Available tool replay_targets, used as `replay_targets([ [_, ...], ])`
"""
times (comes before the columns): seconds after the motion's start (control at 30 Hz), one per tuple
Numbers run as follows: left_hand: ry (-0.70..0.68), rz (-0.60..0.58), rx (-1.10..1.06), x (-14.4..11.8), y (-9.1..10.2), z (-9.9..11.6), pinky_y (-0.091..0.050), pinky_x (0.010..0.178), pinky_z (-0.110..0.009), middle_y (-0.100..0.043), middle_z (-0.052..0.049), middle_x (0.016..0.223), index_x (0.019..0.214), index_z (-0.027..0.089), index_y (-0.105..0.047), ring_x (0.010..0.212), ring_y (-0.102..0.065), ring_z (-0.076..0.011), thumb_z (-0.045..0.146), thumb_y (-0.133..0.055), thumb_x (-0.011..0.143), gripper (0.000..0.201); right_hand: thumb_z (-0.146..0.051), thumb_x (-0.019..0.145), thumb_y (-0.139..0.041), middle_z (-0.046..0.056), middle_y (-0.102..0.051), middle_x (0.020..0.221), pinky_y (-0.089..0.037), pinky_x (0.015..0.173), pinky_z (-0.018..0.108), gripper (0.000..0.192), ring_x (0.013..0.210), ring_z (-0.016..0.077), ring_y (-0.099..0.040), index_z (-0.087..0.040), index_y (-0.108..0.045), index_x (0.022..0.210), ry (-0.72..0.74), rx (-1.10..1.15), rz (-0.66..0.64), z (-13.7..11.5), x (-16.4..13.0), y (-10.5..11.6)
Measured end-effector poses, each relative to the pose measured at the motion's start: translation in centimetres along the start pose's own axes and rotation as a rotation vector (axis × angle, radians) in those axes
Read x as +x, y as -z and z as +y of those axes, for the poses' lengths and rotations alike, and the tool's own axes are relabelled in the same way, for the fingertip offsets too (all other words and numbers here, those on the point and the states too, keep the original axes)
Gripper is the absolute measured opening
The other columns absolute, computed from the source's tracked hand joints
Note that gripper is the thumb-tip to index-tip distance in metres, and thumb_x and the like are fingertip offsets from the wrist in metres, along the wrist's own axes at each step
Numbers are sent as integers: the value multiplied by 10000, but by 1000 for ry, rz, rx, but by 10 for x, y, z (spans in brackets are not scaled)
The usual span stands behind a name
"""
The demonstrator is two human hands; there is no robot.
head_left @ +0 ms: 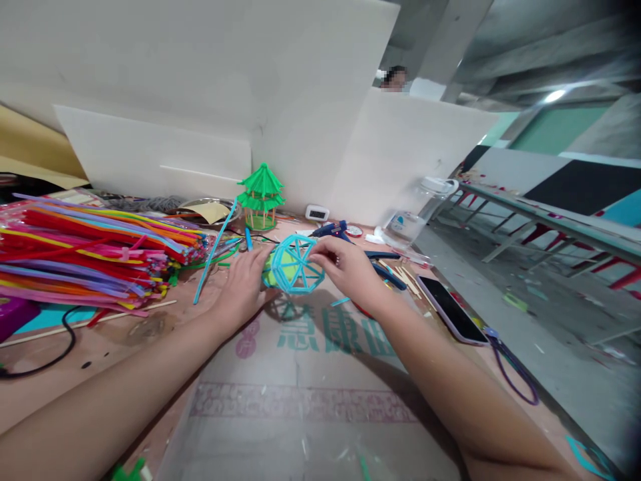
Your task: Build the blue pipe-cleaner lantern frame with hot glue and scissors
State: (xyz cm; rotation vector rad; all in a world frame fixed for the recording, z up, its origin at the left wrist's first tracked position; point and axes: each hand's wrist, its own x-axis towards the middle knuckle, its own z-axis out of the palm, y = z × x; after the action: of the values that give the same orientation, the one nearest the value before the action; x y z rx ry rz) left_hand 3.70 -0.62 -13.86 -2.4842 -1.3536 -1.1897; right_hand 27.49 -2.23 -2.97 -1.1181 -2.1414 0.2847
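A light-blue octagonal frame with spokes (299,265), apparently made of pipe cleaners, is held up above the table, with a yellow-green piece (281,268) behind it. My left hand (245,277) grips its left side, the fingers curled behind the edge. At the right rim, the thumb and fingers of my right hand (345,264) are pinched together on the frame. Beyond them stands a small green two-tiered pagoda (263,197). A blue glue gun (336,231) lies just behind my right hand.
Bundles of colourful pipe cleaners (100,250) fill the left. To the right are pliers (389,272), thin sticks (408,282), a phone (451,310) and a clear water bottle (413,217). White boards (300,100) wall the back; a person (394,79) shows beyond.
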Motion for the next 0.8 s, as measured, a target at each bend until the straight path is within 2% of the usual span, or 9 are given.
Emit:
replay_targets([
  [0.1, 2, -11, -23, 0, 1, 0, -432, 1138, -554, -554, -177, 1482, 1548, 229, -351, 1378, -522, -389, 362, -768, 866, 812, -275, 999, -601, 9, -632, 736, -374, 673, 300, 236, 688, 159, -528, -196, -647, 782, 4, -2, 14, -8, -1, 3],
  [0.17, 4, -17, -28, -1, 2, 0, -417, 1153, -564, -546, -174, 1494, 1554, 237, -345, 1393, -511, -390, 374, -755, 877, 803, -251, 985, -628, 12, -636, 750, -392, 687, 297, 225, 709, 159, -537, -190, -672, 773, 57, 27, -12, -16, -3, 3],
  [0.27, 2, -19, -19, -1, 3, 2, -415, 1156, -561, -540, -176, 1503, 1564, 232, -332, 1391, -510, -389, 382, -763, 872, 829, -168, 950, -678, 25, -682, 819, -426, 722, 288, 114, 757, 159, -578, -187, -773, 890, 112, 29, -95, -25, -7, 0],
  [0.4, -21, -17, 30, -1, 6, 6, -410, 1159, -548, -544, -173, 1501, 1569, 228, -323, 1389, -512, -373, 319, -754, 868, 828, -182, 956, -704, 58, -720, 871, -446, 761, 297, 136, 819, 182, -631, -179, -827, 1016, 119, -80, -118, -31, -12, -5],
  [0.53, -79, -14, 104, -1, 9, 9, -398, 1171, -540, -549, -185, 1488, 1567, 192, -325, 1371, -520, -362, 268, -728, 881, 800, -201, 946, -733, 92, -758, 960, -446, 804, 308, 145, 908, 214, -661, -176, -836, 1044, 111, -196, -150, -35, -15, -7],
  [0.67, -101, 0, 109, -3, 8, 9, -393, 1169, -563, -559, -199, 1466, 1560, 162, -346, 1362, -516, -370, 266, -722, 882, 783, -153, 936, -725, 57, -762, 872, -397, 723, 281, 110, 797, 175, -630, -186, -827, 962, 76, -189, -211, -35, -15, -8],
  [0.8, -87, -10, 93, -3, 7, 8, -380, 1178, -564, -553, -196, 1478, 1563, 165, -356, 1376, -503, -374, 289, -721, 893, 772, -112, 921, -701, 12, -696, 756, -358, 669, 261, 100, 704, 140, -566, -171, -767, 874, 18, -72, -233, -34, -13, -8],
])
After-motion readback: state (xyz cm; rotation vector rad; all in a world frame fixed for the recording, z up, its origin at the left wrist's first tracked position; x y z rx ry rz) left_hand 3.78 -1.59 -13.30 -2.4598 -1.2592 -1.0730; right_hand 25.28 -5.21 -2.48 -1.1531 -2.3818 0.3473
